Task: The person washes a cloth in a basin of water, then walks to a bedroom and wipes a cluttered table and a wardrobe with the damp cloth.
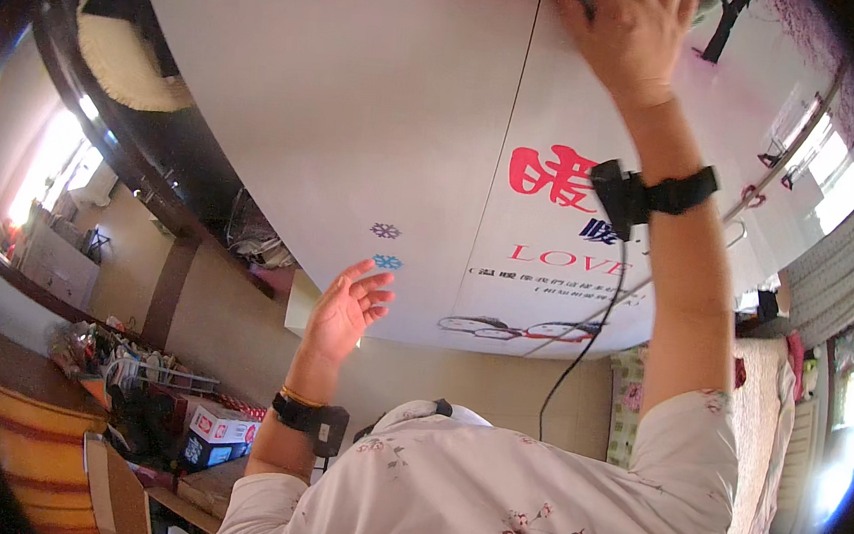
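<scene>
My right hand (633,35) is raised to the top of the view, fingers spread over a pale green cloth (709,9) pressed against a glossy white cabinet panel (379,113). The fingertips and much of the cloth are cut off by the frame edge. Lower down, my left hand (344,313) hangs in the air with its palm showing, fingers apart and slightly bent, holding nothing. It overlaps the panel's lower edge in view; whether it touches cannot be told. The panel bears red and dark writing, two snowflake prints (386,247) and cartoon faces (497,327). A dark seam runs down it.
Black devices are strapped to both wrists; a black cable (577,369) trails from the right one. Boxes (222,431) and clutter stand at lower left, near an open cardboard box (116,487). A bed (756,436) lies at right. Dark shelving space with a beige fringed item (127,66) is at upper left.
</scene>
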`<state>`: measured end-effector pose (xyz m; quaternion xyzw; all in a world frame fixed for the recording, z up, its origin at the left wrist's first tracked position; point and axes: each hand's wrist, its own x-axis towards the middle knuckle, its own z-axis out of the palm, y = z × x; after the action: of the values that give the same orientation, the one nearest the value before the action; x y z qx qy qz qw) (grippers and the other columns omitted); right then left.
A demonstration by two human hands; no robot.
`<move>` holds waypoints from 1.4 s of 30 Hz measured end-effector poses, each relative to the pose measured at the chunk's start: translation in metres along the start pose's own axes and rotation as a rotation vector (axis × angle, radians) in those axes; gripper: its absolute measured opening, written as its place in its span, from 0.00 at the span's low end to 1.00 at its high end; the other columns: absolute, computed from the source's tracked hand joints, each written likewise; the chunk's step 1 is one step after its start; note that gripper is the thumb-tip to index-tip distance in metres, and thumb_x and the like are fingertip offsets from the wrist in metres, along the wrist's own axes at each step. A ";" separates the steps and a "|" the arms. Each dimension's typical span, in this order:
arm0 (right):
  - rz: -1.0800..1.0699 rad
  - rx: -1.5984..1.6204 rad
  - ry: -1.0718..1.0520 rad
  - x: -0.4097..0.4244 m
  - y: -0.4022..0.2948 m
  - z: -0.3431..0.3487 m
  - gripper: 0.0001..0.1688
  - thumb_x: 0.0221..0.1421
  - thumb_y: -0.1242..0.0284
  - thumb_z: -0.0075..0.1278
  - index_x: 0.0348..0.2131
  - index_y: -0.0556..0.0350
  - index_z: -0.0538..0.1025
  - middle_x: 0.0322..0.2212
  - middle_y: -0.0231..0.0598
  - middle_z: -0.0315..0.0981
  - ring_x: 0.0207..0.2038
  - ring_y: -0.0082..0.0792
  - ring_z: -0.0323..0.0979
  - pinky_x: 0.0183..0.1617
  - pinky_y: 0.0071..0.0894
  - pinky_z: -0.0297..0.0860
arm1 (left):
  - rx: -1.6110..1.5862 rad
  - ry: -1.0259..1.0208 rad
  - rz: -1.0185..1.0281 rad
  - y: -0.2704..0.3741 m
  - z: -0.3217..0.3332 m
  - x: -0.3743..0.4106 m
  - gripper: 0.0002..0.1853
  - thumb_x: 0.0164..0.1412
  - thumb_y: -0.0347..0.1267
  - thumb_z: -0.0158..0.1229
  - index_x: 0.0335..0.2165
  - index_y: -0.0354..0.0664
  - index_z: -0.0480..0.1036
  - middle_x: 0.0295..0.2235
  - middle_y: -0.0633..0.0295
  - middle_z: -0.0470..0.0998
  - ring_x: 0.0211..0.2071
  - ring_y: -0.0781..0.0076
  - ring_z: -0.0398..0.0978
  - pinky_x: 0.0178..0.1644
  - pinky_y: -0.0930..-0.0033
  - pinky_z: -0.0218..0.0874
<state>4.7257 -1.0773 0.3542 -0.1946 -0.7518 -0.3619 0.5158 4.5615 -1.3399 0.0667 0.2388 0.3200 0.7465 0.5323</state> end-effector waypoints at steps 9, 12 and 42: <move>-0.891 0.208 -0.986 -0.365 -0.112 0.043 0.12 0.43 0.65 0.42 0.30 0.44 0.72 0.31 0.24 0.66 0.40 0.26 0.60 0.41 0.28 0.59 | -0.008 0.068 -0.089 0.027 -0.052 -0.015 0.23 0.57 0.44 0.41 0.47 0.43 0.59 0.42 0.53 0.68 0.39 0.64 0.67 0.41 0.66 0.58; -0.656 0.130 -1.417 -0.398 -0.113 0.025 0.08 0.42 0.70 0.46 0.27 0.47 0.74 0.31 0.27 0.67 0.43 0.29 0.60 0.41 0.32 0.58 | -0.019 0.217 -0.084 0.038 -0.068 -0.023 0.22 0.57 0.43 0.41 0.47 0.43 0.59 0.40 0.53 0.68 0.38 0.65 0.67 0.40 0.67 0.58; 0.315 -0.279 0.275 0.197 0.107 -0.026 0.33 0.47 0.49 0.39 0.53 0.30 0.55 0.54 0.39 0.47 0.57 0.46 0.43 0.55 0.55 0.44 | 2.182 0.069 1.305 0.070 0.016 0.134 0.39 0.37 0.34 0.60 0.51 0.62 0.56 0.57 0.61 0.44 0.57 0.50 0.39 0.51 0.35 0.36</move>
<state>4.7360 -1.0423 0.5772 -0.3275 -0.5777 -0.4003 0.6314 4.4845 -1.2254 0.1312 0.6444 0.6029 0.2247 -0.4132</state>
